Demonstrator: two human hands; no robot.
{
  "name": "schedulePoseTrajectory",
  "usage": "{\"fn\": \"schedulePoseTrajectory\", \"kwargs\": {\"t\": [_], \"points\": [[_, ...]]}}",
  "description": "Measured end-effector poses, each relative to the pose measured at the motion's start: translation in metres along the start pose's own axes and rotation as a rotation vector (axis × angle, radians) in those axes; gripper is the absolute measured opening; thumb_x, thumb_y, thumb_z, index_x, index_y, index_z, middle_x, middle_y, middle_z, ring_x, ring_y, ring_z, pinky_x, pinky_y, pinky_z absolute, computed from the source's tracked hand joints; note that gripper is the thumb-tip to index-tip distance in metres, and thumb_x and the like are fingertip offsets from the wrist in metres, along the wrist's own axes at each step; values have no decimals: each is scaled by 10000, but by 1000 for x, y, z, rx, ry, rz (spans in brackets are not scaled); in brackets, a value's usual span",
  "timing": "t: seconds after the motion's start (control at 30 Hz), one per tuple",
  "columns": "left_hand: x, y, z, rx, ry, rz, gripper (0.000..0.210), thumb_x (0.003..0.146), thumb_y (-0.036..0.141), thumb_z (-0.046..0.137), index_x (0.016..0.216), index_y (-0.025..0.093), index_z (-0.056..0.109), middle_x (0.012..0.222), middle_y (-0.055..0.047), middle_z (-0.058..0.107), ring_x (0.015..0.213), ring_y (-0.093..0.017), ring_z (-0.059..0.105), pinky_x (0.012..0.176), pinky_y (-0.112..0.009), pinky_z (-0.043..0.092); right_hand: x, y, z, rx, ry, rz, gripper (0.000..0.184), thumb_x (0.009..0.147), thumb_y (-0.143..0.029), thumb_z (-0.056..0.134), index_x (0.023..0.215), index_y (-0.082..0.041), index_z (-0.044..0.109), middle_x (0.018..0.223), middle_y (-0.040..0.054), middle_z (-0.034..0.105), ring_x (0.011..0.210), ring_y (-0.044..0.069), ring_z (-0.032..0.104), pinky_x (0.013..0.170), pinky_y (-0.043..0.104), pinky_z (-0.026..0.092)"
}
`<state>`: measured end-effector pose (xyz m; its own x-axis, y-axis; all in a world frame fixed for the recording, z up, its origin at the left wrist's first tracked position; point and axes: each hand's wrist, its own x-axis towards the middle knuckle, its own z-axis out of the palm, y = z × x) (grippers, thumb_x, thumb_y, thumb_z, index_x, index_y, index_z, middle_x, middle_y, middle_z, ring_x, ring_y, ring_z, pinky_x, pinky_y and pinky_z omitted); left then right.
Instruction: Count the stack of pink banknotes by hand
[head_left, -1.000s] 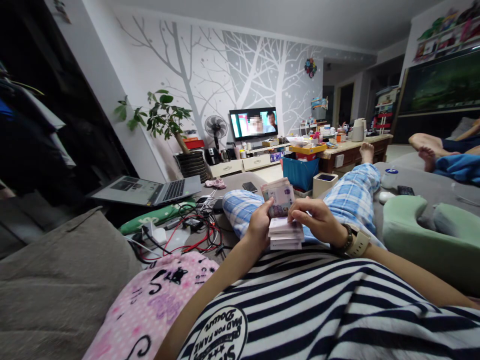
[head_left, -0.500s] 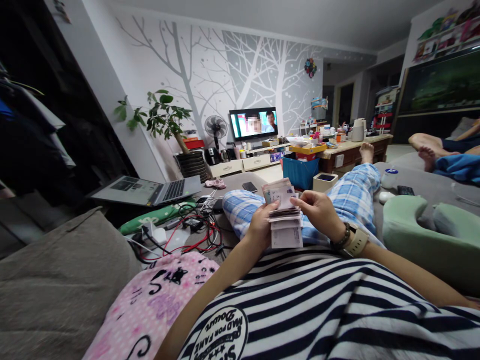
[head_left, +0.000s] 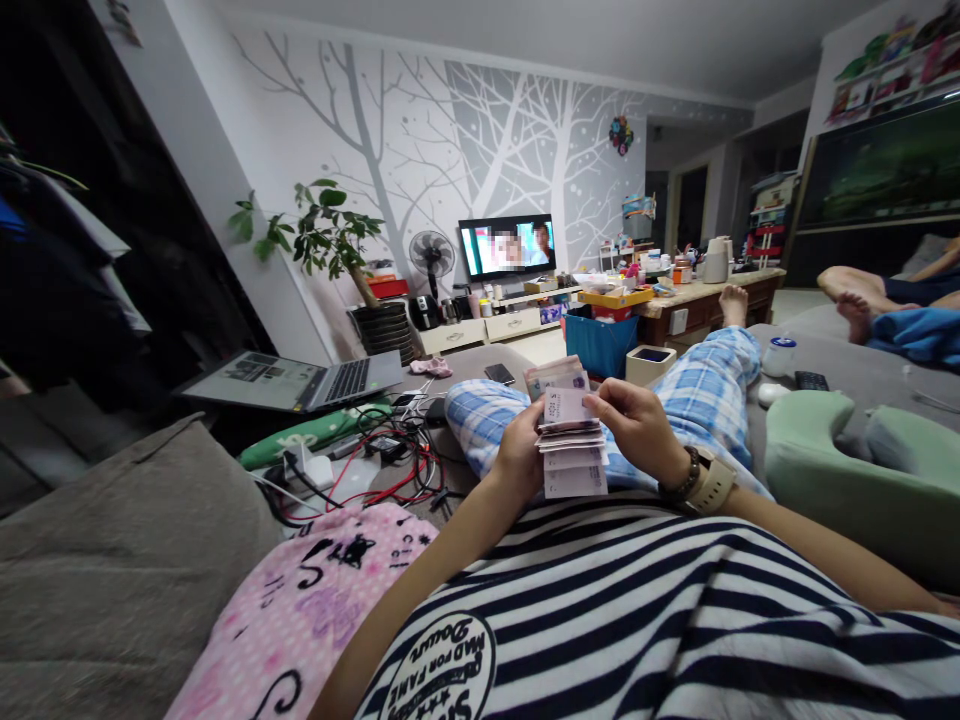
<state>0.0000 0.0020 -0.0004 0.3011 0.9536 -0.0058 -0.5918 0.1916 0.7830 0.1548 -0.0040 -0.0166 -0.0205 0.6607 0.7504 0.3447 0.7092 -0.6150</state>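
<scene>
A wad of banknotes [head_left: 574,478] is held over my lap, its lower ends fanned downward in steps. My left hand [head_left: 521,442] is closed around the wad's left side. With thumb and fingers pinched, my right hand [head_left: 636,425] grips the right edge of one upper note [head_left: 564,405] that shows pale purple print. Behind it, more notes stick up at the top of the wad. Below the hands lie my legs in blue plaid trousers [head_left: 480,415]. A watch [head_left: 712,482] and a beaded bracelet are on my right wrist.
An open laptop [head_left: 345,380] and tangled cables [head_left: 409,450] lie to the left, near a pink blanket [head_left: 322,590]. A phone [head_left: 499,374] rests ahead on the sofa. At right are a green neck pillow [head_left: 802,450], a remote [head_left: 811,381] and another person's legs [head_left: 862,290].
My right hand has shifted slightly, and the upper note it pinches has come down over the front of the wad. The left hand keeps its hold.
</scene>
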Motion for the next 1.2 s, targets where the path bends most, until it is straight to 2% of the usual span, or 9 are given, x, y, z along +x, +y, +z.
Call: {"fn": "schedulePoseTrajectory", "kwargs": {"t": [0.13, 0.33, 0.63, 0.83, 1.03, 1.2], "points": [[-2, 1, 1, 26, -31, -14, 288, 880, 274, 621, 1099, 138, 750, 862, -90, 792, 835, -280, 765, 786, -390, 618, -3, 0, 0, 35, -46, -30, 353, 946, -469, 589, 709, -209, 562, 618, -16, 499, 591, 137, 418, 572, 283, 351], [-4, 1, 1, 60, -21, 45, 273, 868, 244, 632, 1084, 117, 742, 858, -91, 786, 822, -277, 758, 760, -375, 610, -3, 5, 1, 108, -98, -32, 268, 955, -447, 588, 849, -208, 645, 697, 2, 579, 632, 147, 482, 606, 279, 409], [-2, 0, -3, 85, -49, 88, 268, 846, 237, 656, 1077, 122, 729, 856, -84, 782, 804, -269, 753, 759, -368, 602, -4, 2, 0, 106, -94, -37, 244, 957, -407, 582, 847, -201, 655, 658, -17, 548, 611, 134, 442, 578, 270, 360], [5, -1, -5, 25, -61, 44, 299, 872, 238, 614, 1123, 103, 702, 876, -92, 782, 782, -250, 756, 771, -356, 603, -4, -2, -2, 92, -94, -66, 262, 968, -400, 573, 813, -199, 641, 660, -17, 555, 621, 133, 455, 590, 271, 353], [6, 0, -8, -3, -121, -31, 391, 899, 360, 609, 1151, 73, 693, 930, -131, 786, 811, -273, 762, 808, -391, 608, -5, -3, -3, 79, -108, -93, 270, 982, -382, 562, 798, -200, 640, 648, -15, 556, 619, 137, 459, 601, 287, 336], [5, 0, -8, -30, -133, -56, 419, 909, 383, 599, 1169, 70, 699, 957, -145, 789, 842, -287, 765, 831, -411, 606, -5, -2, -3, 84, -111, -102, 274, 986, -370, 557, 783, -200, 630, 648, -18, 555, 616, 136, 457, 614, 293, 332]]}}
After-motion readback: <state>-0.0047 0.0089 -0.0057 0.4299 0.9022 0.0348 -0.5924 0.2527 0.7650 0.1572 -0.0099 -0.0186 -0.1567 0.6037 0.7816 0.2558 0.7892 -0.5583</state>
